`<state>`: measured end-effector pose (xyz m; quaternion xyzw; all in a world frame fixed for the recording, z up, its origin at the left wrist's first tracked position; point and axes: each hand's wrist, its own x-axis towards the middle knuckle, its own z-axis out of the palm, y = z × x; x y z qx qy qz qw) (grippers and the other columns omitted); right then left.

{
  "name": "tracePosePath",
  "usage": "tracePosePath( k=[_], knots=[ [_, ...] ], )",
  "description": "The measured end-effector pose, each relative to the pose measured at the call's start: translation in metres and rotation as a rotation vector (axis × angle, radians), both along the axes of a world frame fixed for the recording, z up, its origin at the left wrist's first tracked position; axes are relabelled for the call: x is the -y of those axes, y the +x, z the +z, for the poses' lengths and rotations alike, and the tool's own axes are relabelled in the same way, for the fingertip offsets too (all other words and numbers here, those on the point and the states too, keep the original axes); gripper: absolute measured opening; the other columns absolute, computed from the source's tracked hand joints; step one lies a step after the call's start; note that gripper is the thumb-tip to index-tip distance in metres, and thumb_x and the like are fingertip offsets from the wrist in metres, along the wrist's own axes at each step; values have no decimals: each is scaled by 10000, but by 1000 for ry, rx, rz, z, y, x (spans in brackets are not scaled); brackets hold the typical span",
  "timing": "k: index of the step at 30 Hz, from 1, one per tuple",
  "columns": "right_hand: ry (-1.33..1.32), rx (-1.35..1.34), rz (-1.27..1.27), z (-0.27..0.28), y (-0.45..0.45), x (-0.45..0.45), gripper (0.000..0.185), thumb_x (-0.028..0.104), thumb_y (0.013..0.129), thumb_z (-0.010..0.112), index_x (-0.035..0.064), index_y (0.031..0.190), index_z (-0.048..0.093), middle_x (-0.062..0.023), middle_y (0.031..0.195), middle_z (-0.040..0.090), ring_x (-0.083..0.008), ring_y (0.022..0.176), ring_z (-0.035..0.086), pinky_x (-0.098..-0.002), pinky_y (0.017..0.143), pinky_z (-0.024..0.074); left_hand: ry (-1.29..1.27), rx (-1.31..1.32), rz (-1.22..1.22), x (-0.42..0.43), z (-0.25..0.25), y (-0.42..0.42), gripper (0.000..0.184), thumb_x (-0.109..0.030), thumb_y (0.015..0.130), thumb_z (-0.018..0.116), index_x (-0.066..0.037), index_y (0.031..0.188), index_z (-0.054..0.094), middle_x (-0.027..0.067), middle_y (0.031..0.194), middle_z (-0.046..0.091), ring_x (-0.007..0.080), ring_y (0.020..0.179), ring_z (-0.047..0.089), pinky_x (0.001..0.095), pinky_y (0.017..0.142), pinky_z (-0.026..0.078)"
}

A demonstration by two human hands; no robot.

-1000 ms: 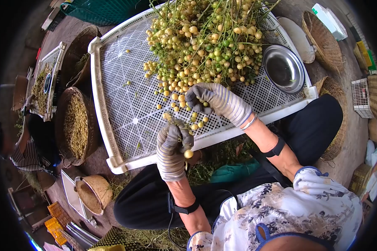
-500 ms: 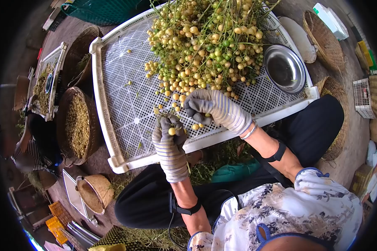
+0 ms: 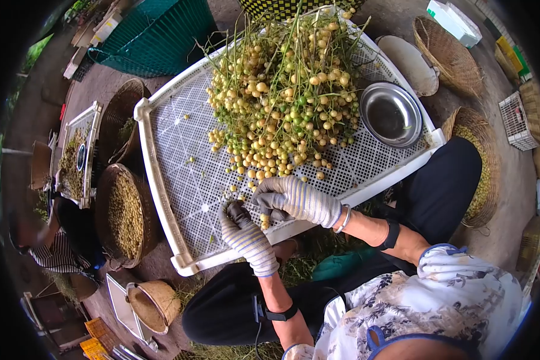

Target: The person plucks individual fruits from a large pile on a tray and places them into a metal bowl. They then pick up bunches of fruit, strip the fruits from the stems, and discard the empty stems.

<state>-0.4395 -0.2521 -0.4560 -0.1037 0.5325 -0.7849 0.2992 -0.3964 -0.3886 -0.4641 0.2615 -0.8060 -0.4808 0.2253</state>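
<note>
A bunch of small round yellow and green fruits on thin stems (image 3: 282, 102) lies heaped on a white perforated plastic tray (image 3: 186, 174). Both hands wear striped knit gloves with dark coated fingers. Over the tray's near edge, my left hand (image 3: 246, 234) is closed, its fingers curled round what looks like a fruit sprig, mostly hidden. My right hand (image 3: 300, 199) is pinched close beside it, fingertips nearly meeting the left's; what they grip is hidden. Two loose-looking yellow fruits (image 3: 264, 222) show just below the right fingertips. A metal bowl (image 3: 392, 114) stands at the tray's right.
Fruit-filled wicker baskets stand left (image 3: 126, 210) and right (image 3: 477, 174) of the tray. A green basket (image 3: 156, 39) is behind it. A tan basket (image 3: 153, 306) sits lower left. At far left, another person (image 3: 60, 240) sits by a second tray (image 3: 78, 156).
The whole view has shifted, so the tray and hands sit lower in it. My hands have drawn closer together. The yellow fruit on my left fingers no longer shows there.
</note>
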Motion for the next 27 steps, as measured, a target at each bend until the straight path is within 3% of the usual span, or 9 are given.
tracePosePath(
  k=[2, 5, 7, 8, 10, 13, 19, 24, 27],
  knots=[
    [-50, 56, 0, 1, -1, -5, 311, 305, 943, 583, 37, 1100, 597, 21, 791, 599, -8, 563, 478, -154, 488, 373, 501, -175, 85, 11, -3, -11, 243, -188, 970, 553, -2, 1118, 604, 89, 970, 663, 110, 816, 599, 233, 746, 507],
    [17, 19, 38, 9, -13, -19, 357, 316, 919, 605, 52, 1159, 588, -39, 874, 642, -106, 646, 591, -230, 570, 476, 598, -117, 12, 25, 35, -24, 311, -313, 939, 599, -35, 1079, 592, 32, 859, 632, 49, 683, 545, 174, 553, 455],
    [481, -754, -172, -7, -22, -19, 377, 314, 898, 621, 70, 1183, 584, -82, 940, 650, -206, 771, 631, -309, 681, 510, 424, -136, -258, 34, 49, -46, 445, -449, 850, 686, -50, 1026, 598, -53, 620, 503, 5, 435, 389, 186, 366, 297],
    [712, -1134, -282, -16, -25, -20, 390, 313, 888, 629, 79, 1196, 581, -104, 973, 654, -256, 833, 652, -349, 737, 527, 272, -201, -297, 24, 51, -55, 474, -418, 795, 752, -38, 1041, 612, -3, 690, 586, 45, 505, 497, 165, 430, 389],
    [706, -674, -112, 3, -31, -32, 342, 237, 870, 644, 74, 1168, 608, -149, 1076, 645, -315, 984, 631, -390, 855, 501, 201, -39, -379, -2, 76, -75, 525, -171, 695, 839, 15, 1130, 612, 146, 958, 689, 159, 812, 661, 263, 714, 561],
    [520, -669, -420, -6, -44, -40, 202, 81, 876, 597, 14, 1065, 619, -174, 983, 662, -344, 883, 640, -400, 798, 511, 211, 9, -570, -31, 64, -119, 403, -36, 767, 758, 35, 1139, 621, 139, 1009, 693, 163, 821, 660, 256, 811, 543],
    [713, -553, -253, -18, -68, -66, 483, 83, 884, 578, 89, 1355, 472, -218, 1001, 662, -321, 852, 655, -395, 778, 518, -245, 165, -599, -39, 29, -161, 340, -242, 818, 728, 5, 1046, 675, 167, 963, 705, 218, 775, 681, 332, 746, 518],
    [621, -422, -219, -15, -64, -65, 521, 157, 926, 577, 163, 1420, 411, -204, 959, 673, -260, 836, 661, -364, 781, 513, 339, -368, -394, 17, 57, -141, 186, -34, 798, 740, -1, 978, 706, 110, 903, 717, 136, 744, 641, 234, 693, 504],
    [558, -486, -274, -42, -71, -59, 519, 173, 940, 572, 170, 1429, 400, -197, 954, 677, -203, 745, 610, -333, 742, 510, 191, -357, -102, 35, 126, -114, 180, -174, 820, 753, -31, 913, 697, 57, 808, 692, 78, 653, 572, 202, 594, 455]
  ],
)
